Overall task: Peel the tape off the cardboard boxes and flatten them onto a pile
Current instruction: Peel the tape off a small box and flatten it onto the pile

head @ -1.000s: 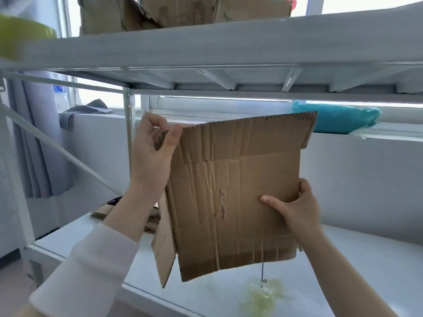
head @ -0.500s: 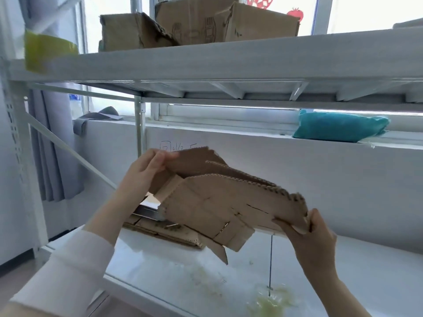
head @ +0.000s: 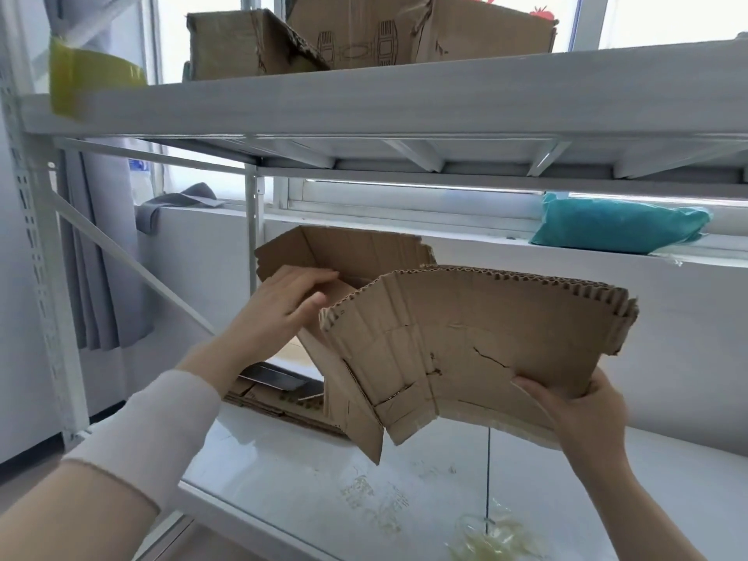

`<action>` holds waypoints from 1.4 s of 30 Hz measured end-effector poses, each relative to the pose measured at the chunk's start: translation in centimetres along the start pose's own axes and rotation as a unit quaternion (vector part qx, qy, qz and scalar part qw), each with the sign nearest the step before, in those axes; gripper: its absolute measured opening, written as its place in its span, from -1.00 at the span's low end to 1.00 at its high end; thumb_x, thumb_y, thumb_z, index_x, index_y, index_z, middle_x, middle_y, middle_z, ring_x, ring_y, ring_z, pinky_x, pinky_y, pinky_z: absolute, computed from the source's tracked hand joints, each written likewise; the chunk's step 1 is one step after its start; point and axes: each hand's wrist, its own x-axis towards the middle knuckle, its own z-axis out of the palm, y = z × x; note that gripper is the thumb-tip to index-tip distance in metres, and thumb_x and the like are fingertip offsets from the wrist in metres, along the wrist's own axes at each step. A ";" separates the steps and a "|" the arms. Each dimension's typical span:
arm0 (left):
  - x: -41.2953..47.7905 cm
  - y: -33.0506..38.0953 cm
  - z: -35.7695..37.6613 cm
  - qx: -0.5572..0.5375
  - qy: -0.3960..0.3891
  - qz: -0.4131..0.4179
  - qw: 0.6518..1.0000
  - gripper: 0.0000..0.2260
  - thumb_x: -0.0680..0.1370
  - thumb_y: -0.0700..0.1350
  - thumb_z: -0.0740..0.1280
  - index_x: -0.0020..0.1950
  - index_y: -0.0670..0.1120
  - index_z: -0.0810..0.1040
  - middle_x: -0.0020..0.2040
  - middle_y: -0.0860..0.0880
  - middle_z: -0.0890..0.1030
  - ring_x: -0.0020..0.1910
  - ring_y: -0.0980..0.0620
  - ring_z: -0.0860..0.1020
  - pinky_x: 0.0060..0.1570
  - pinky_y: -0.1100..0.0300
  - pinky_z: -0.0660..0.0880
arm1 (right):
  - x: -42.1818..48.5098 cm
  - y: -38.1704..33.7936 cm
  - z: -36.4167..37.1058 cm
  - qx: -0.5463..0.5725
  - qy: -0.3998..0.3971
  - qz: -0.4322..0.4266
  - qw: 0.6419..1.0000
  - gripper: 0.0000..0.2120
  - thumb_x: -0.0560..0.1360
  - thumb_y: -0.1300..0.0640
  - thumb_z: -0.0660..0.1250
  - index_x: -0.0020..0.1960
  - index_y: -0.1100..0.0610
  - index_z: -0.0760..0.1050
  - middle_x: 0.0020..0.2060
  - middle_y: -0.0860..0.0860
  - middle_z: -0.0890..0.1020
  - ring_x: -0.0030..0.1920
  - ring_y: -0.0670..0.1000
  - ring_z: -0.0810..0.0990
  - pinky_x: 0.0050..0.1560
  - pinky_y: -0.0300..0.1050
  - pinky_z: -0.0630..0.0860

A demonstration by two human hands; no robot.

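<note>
A white metal rack is seen, with an upper shelf and a glossy lower shelf joined by a perforated upright and a slanted brace. A blurred yellow-green object is set at the left end of the upper shelf. Behind the rack, a teal cushion is laid on the window sill, and a grey cloth is draped over its left end. A grey curtain is hung at the left.

Close head-worn view toward shelving
</note>
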 end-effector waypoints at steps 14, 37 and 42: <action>3.3 1.6 0.8 0.097 0.224 0.074 0.967 -0.57 0.56 0.23 0.04 -0.22 -0.10 0.37 -0.16 -0.10 0.46 -0.05 -0.06 0.33 0.01 0.22 0.14 | 1.6 1.7 0.4 0.011 0.054 0.066 0.996 -0.67 0.25 0.29 0.54 -0.24 0.05 0.40 -0.27 -0.05 0.52 -0.26 -0.07 0.49 -0.27 -0.28 0.40; -12.4 -7.2 -2.0 -0.274 0.128 -0.539 0.786 -0.52 0.40 0.08 0.44 0.23 -0.12 0.49 -0.06 -0.05 0.59 -0.12 -0.02 0.56 -0.11 0.14 0.49 | -0.5 5.9 10.1 -0.032 -0.205 0.213 0.955 -0.60 0.38 0.08 0.46 0.13 0.16 0.41 0.03 0.12 0.60 -0.05 0.09 0.61 0.00 -0.01 0.56; -18.3 -9.2 -0.9 -0.236 0.048 -0.599 0.763 -0.57 0.42 0.05 0.44 0.21 -0.10 0.48 0.00 -0.11 0.61 -0.08 -0.10 0.58 -0.15 0.08 0.52 | -6.3 9.7 12.3 -0.056 -0.237 0.254 0.936 -0.56 0.41 0.11 0.44 0.22 0.04 0.36 0.09 0.11 0.57 0.00 0.08 0.60 0.05 0.00 0.55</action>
